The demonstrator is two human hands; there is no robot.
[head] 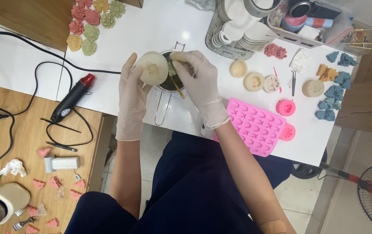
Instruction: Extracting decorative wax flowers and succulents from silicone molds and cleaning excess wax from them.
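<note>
Dark blue trousers (194,186) fill the lower middle of the view, with both bare forearms rising from them to a white counter (168,26). Both hands wear thin pale gloves. On the left hand (131,93) the fingers are curled round a round cream silicone mould (152,67), gripping it from the side and holding it tilted just above a small steel melting pot with a long wire handle (167,84) (the handle runs back toward the person). The right hand (199,84) is closed in a pinch on a thin gold-coloured spoon (177,86), whose tip sits at the edge of the mould, over the pot.

Right of the pot, partly under the right wrist, lies a flat pink silicone tray of small shaped cavities (255,125), with two round pink moulds (286,107) just beside it. Further back rest three round cream moulds (254,81), and blue cast pieces (333,93) are scattered near the counter's right edge. Green, pink and yellow flower and leaf casts (91,21) lie at the far left corner. On a lower white surface to the left lies a black heat gun with a red nozzle (72,99), its cable trailing away to the left.
</note>
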